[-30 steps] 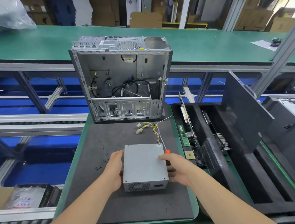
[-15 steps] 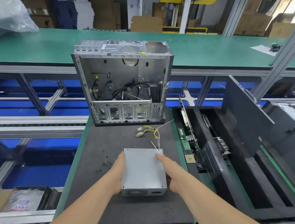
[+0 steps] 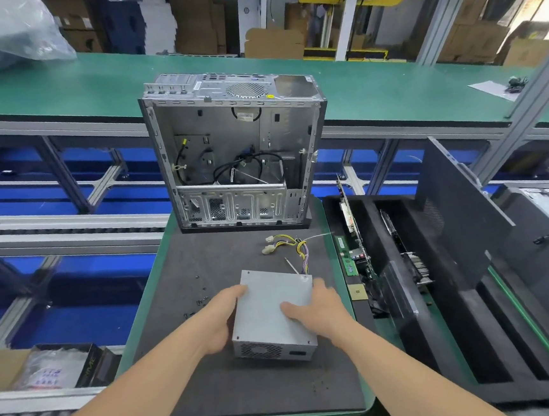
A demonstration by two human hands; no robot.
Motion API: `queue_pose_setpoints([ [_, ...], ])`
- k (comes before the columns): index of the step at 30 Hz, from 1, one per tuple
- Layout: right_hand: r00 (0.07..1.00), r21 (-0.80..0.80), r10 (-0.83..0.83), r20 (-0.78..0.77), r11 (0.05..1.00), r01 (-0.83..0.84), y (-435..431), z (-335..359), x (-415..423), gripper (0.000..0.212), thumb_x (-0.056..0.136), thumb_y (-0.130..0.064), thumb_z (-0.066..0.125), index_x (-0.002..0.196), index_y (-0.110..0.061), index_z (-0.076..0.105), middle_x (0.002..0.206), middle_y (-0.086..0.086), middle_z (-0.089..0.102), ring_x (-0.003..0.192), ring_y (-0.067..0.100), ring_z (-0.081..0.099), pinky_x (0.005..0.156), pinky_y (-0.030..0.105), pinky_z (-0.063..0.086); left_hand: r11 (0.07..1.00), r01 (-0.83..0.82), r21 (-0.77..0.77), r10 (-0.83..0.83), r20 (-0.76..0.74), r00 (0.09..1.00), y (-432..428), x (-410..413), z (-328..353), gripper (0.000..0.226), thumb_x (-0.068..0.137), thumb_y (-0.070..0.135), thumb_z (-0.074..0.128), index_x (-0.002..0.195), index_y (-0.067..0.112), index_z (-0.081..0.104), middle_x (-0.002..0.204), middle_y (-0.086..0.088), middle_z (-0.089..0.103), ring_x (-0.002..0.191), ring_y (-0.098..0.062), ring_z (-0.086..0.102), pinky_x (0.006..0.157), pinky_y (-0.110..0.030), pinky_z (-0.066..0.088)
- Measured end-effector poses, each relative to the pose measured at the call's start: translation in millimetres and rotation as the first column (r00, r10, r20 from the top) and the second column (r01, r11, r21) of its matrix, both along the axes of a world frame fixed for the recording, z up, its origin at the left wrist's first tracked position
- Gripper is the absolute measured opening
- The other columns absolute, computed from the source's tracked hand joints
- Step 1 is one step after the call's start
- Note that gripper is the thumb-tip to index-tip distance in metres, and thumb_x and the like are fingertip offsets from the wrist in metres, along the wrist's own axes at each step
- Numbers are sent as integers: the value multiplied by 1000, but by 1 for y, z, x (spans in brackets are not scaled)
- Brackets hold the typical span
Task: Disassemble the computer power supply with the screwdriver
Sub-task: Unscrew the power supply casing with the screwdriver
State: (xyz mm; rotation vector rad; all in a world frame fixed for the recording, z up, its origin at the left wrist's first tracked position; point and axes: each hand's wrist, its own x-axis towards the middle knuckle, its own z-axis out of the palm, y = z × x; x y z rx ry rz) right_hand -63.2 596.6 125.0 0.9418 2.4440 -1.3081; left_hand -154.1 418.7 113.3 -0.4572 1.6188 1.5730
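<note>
Since the earlier frame the supply [image 3: 272, 311] has been turned slightly and its near end raised, and the right thumb has been brought onto its top face; the screwdriver's orange handle, seen before, is now hidden. The supply is held between both hands over the near half of the mat [image 3: 216, 395], tilted, with its vented end toward the person. The left hand [image 3: 223, 318] is clasped against the left side, the thumb laid along the top edge; its fingers are hidden beneath, so their spread cannot be told. The right hand [image 3: 320, 306] is curled round the right side, the thumb pressed flat on the top face. Only a thin shaft of the screwdriver [image 3: 292, 266] is seen past the far right corner, and how it is held cannot be told. A wire bundle [image 3: 302, 252] is trailed from that corner toward the open case [image 3: 235, 151], which is stood upright at the mat's far edge. Loose screws [image 3: 201, 300] are scattered left of the supply. A foam tray [image 3: 448, 308] is placed just right of the mat.
</note>
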Motion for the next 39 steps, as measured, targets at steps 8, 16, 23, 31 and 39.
queue_pose_setpoints([
  [8, 599, 494, 603, 526, 357, -793, -9, 11, -34, 164, 45, -74, 86, 148, -42, -37, 166, 15, -15, 153, 47, -13, 117, 73, 4, 997, 26, -74, -26, -6, 1000, -4, -4, 1, 32, 102, 30, 59, 121, 6, 68, 119, -17, 75, 109, -35, 71, 79, -38, 54],
  [16, 592, 524, 668, 451, 339, -781, -2, 15, -28, 150, 49, -75, 80, 154, -45, -22, 148, 11, 21, 139, 36, 22, 96, 51, 47, 945, 327, 20, -317, -190, 929, -29, -2, -20, 86, 65, 34, 82, 142, 22, 46, 135, -3, 66, 115, -20, 67, 89, -35, 53],
  [23, 621, 497, 690, 372, 417, -761, 2, 17, -25, 147, 48, -72, 79, 150, -53, -25, 149, 8, 21, 137, 33, 25, 89, 50, 49, 616, 683, -391, -760, -521, 388, -41, -11, -32, 162, 56, 35, 99, 151, 54, -30, 162, 22, 12, 147, -5, 28, 122, -37, 34],
  [31, 615, 503, 727, 305, 426, -752, 8, 20, -20, 144, 46, -69, 79, 150, -57, -20, 142, 7, 26, 132, 34, 34, 80, 45, 48, 575, 586, -571, -772, -616, 158, -43, -25, -21, 155, 47, 52, 98, 151, 65, -17, 147, 30, 14, 135, -8, 41, 102, -35, 49],
  [39, 578, 530, 758, 304, 369, -763, 10, 22, -23, 141, 47, -69, 78, 151, -57, -17, 132, 7, 30, 120, 35, 41, 74, 40, 40, 624, 534, -570, -715, -692, 98, -47, -21, -34, 154, 50, 52, 97, 157, 55, -14, 155, 28, 6, 135, -7, 43, 102, -32, 52],
])
